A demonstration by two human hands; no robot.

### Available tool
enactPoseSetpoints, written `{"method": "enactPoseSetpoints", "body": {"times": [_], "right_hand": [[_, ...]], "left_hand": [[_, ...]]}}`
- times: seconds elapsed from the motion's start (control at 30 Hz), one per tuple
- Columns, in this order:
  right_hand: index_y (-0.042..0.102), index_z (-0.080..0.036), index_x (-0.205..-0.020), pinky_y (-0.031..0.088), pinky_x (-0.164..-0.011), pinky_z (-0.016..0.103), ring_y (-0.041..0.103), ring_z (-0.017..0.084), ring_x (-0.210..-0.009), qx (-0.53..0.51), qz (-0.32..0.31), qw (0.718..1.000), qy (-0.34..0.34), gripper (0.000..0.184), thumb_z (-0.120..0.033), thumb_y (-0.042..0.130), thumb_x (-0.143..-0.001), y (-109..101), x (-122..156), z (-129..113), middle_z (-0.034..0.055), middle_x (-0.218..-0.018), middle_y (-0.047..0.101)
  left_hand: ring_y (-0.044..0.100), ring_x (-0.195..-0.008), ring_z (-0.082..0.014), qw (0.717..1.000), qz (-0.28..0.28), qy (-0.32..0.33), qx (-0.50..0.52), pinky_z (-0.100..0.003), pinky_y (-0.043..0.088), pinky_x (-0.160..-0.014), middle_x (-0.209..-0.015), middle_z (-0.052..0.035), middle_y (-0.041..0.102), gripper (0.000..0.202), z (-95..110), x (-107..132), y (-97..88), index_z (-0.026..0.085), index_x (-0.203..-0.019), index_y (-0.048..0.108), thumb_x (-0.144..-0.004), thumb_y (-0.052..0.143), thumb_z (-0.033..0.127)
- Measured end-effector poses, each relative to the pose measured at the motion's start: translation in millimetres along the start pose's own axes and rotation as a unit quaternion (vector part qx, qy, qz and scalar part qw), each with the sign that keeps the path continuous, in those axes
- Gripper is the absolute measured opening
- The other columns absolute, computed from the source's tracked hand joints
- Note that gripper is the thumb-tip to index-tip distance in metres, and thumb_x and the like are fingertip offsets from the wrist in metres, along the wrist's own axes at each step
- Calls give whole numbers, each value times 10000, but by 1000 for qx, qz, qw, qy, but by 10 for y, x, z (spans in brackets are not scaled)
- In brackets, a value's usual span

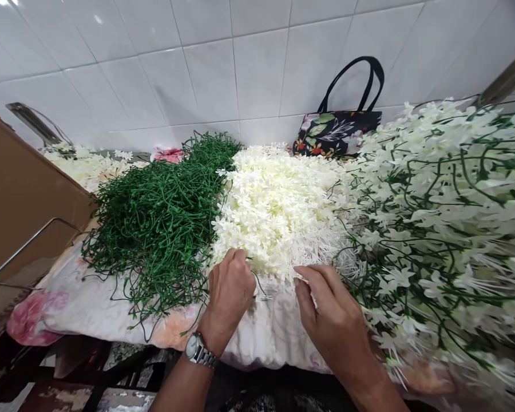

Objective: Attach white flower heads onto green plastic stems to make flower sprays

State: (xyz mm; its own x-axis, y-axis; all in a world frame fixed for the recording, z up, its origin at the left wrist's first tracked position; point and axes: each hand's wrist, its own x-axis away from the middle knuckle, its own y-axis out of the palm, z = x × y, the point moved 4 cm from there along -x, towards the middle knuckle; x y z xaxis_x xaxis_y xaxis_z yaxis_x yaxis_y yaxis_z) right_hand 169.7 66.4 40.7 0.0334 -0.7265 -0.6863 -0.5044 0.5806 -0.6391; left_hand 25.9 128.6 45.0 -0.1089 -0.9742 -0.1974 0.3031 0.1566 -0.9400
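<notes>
A heap of loose white artificial flowers (278,206) lies in the middle of a cloth-covered surface (90,309). My left hand (228,292), with a metal watch on its wrist, is curled at the heap's near edge, pinching a thin green stem. My right hand (330,320) reaches into the heap's near right edge, its fingers bent among the white blooms; what they hold is hidden. A tangle of bare green plastic stems (158,223) lies to the left of the heap. A large pile of assembled white flower sprays (446,229) fills the right side.
A brown cardboard box (21,194) with a metal wire handle stands at the left. A dark floral handbag (339,129) leans on the white tiled wall (240,63). More white flowers (86,163) lie at the back left.
</notes>
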Motion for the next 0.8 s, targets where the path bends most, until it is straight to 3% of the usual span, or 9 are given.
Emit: {"method": "enactPoseSetpoints", "body": {"times": [0.13, 0.33, 0.53, 0.67, 0.8], "right_hand": [[562, -153, -949, 449, -686, 297, 543, 182, -789, 18, -27, 999, 10, 162, -112, 411, -907, 65, -38, -3, 84, -853, 562], [569, -146, -796, 392, -610, 306, 493, 199, -724, 85, -41, 995, -13, 124, -124, 478, -877, 137, -177, -10, 81, -764, 534], [555, -165, -719, 384, -599, 287, 486, 178, -677, 95, -32, 994, -46, 189, -105, 478, -881, 165, -249, -16, 52, -679, 524], [552, -168, -762, 406, -602, 263, 510, 147, -663, 31, -13, 998, -45, 134, -111, 505, -874, 108, -204, -39, 44, -715, 546], [542, -171, -780, 444, -635, 248, 521, 125, -665, -42, -3, 998, -36, 98, -98, 537, -844, 43, -161, -88, 37, -744, 548]], "left_hand": [[594, -648, -184, 999, 39, 6, 27, -264, 376, -584, -727, -68, 638, 262, -62, 71, -26, 180, -705, 614, -772, 411, 29], [555, -605, -155, 973, 125, 25, 193, -244, 408, -587, -677, -27, 600, 181, -206, 257, -179, 184, -723, 631, -779, 483, 97], [446, -471, -88, 894, 168, -71, 410, -207, 353, -467, -658, 9, 603, 77, -332, 343, -292, 181, -687, 693, -705, 625, 152], [451, -480, -89, 835, 140, -127, 517, -203, 315, -427, -647, 3, 606, 51, -389, 363, -247, 176, -650, 712, -649, 662, 166], [364, -407, -49, 771, 106, -173, 604, -195, 248, -381, -590, 23, 565, 22, -390, 406, -180, 168, -636, 708, -625, 694, 179]]}}
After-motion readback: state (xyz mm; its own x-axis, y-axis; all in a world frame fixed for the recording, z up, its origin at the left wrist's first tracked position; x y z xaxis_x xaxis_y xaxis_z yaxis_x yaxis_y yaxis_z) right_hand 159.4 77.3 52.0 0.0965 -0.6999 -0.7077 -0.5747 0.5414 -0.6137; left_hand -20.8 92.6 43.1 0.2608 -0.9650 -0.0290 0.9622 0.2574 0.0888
